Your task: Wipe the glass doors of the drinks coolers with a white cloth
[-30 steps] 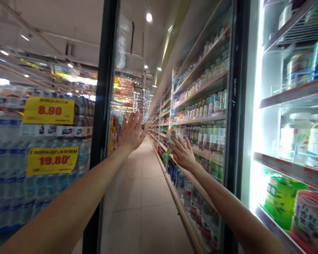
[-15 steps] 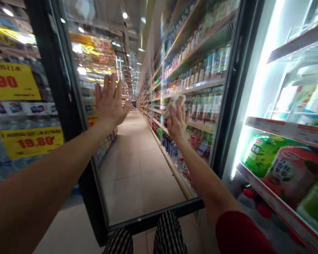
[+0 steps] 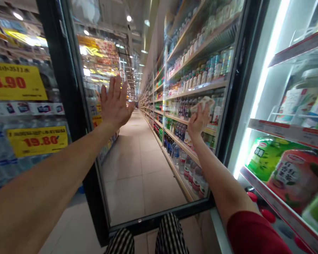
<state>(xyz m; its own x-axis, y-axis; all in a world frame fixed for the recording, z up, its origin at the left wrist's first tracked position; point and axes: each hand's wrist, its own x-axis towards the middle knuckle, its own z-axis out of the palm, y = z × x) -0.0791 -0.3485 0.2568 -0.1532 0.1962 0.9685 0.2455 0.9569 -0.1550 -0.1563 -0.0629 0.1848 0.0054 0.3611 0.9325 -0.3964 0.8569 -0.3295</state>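
Note:
In front of me a glass door (image 3: 127,190) with a black frame stands open beside a lit cooler. My left hand (image 3: 116,104) lies flat against the left part of the pane, fingers up and spread, holding nothing. On the right part of the pane my right hand (image 3: 200,121) presses a crumpled pale cloth (image 3: 203,104) to the glass. The cloth shows above and around the fingertips; the rest is covered by the hand. Through the glass an aisle and shelves of bottles are visible.
To the right, cooler shelves (image 3: 288,128) hold bottles and a green pack (image 3: 267,155) beside a red pack (image 3: 294,176). At left are water bottles with yellow price signs (image 3: 37,141). My knees in striped trousers (image 3: 171,234) are near the door's bottom frame.
My right hand has slid the cloth to the right across the glass. The left hand stays flat on the pane, and the view has shifted slightly.

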